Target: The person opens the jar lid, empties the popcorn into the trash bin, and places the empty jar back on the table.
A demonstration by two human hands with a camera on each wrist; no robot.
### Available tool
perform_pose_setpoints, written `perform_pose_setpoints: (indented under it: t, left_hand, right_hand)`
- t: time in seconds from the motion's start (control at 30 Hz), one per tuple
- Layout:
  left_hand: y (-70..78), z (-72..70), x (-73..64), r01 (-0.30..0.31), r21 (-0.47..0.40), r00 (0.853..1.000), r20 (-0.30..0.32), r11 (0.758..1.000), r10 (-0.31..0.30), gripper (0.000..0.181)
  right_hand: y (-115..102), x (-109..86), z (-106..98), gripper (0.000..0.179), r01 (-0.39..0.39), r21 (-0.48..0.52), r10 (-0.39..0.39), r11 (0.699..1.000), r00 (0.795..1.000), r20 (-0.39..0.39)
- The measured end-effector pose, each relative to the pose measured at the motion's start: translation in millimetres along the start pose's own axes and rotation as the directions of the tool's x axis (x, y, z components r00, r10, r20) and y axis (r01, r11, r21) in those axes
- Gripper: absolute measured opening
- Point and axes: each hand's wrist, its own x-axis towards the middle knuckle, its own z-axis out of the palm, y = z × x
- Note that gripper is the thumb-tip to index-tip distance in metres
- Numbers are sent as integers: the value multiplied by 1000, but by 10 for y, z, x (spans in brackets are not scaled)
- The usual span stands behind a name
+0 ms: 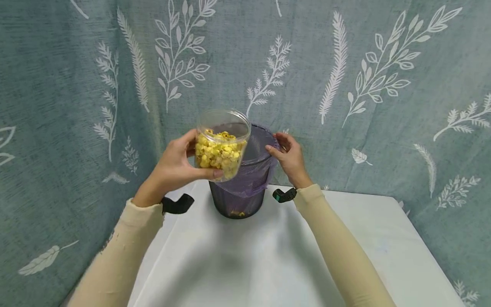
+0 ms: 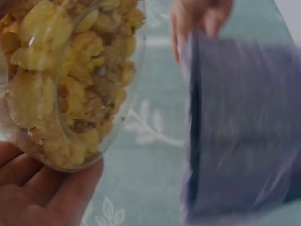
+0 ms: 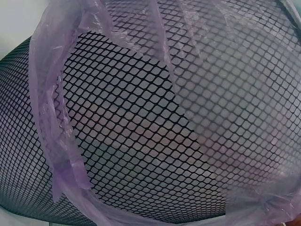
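Observation:
My left hand (image 1: 174, 164) grips a clear plastic jar (image 1: 222, 143), its mouth tilted a little to the right. Yellow popcorn (image 1: 219, 154) fills the lower part of the jar, and in the left wrist view the jar's base shows close up. Behind it stands a black mesh wastebasket (image 1: 245, 192) with a purple bag (image 1: 249, 183) folded over its rim. At the basket's right rim, my right hand (image 1: 289, 155) pinches the bag edge between thumb and fingers. The right wrist view is filled by the mesh and the bag (image 3: 51, 122).
A few yellow pieces (image 1: 238, 213) show through the mesh at the basket's bottom. The basket stands on a white table (image 1: 345, 238). Green curtains (image 1: 307, 76) with white leaf prints hang behind it and on both sides.

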Motion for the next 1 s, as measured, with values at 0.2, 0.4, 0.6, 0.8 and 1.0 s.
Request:
perform_pose_setpoints:
  t: [0.2,0.4,0.6,0.8,1.0]
  left_hand:
    - [-110,-211,422,78,158,996,27,984,-83,84]
    - [-222,-271,787,75,352,989,95,933,-115,97]
    - [-341,-223,1064,23,420,976,188,907,-112,98]
    - [-342,-168,1245,-6,462,963,240,887,-119,95]
    - [-248,-198,1393,-49,509,950,289,859,-116,91]
  right_hand:
    - [-14,8,-13,61,-36,-16,37,999,999,4]
    - [-12,-10,-12,61,-44,-30,44,999,999,17]
    - [0,-19,-21,60,-39,-34,40,999,999,18]
    - [26,0,-45,62,-41,-46,43,998,998,35]
    - [29,28,-66,60,-21,-46,23,999,999,34]
